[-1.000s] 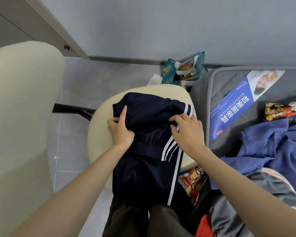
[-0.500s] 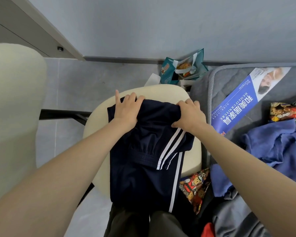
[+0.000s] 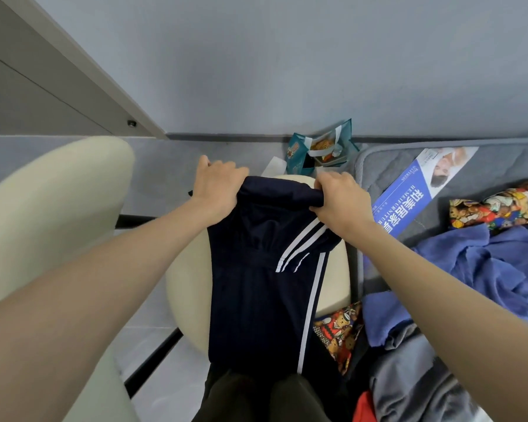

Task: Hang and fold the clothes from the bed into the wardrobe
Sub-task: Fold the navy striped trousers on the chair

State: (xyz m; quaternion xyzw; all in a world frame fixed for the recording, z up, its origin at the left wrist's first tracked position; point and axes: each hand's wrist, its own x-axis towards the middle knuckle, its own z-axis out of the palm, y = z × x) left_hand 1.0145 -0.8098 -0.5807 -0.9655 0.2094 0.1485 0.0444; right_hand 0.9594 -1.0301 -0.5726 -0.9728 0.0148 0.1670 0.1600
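Navy striped trousers (image 3: 256, 300) lie lengthwise across the cream chair seat (image 3: 186, 284), near end hanging over the seat's near edge toward the person's knees. At the seat's far edge, left hand (image 3: 217, 185) and right hand (image 3: 339, 196) each clench the folded-over end of the trousers, one at each corner. Bed (image 3: 378, 166) just right of the seat carries a blue garment (image 3: 485, 269); teal bag (image 3: 320, 147) on the floor beyond.

Dressed in dark olive-brown trousers (image 3: 290, 400) at bottom centre; bare along forearms (image 3: 119, 284), left hand (image 3: 217, 184) and right hand (image 3: 339, 197).
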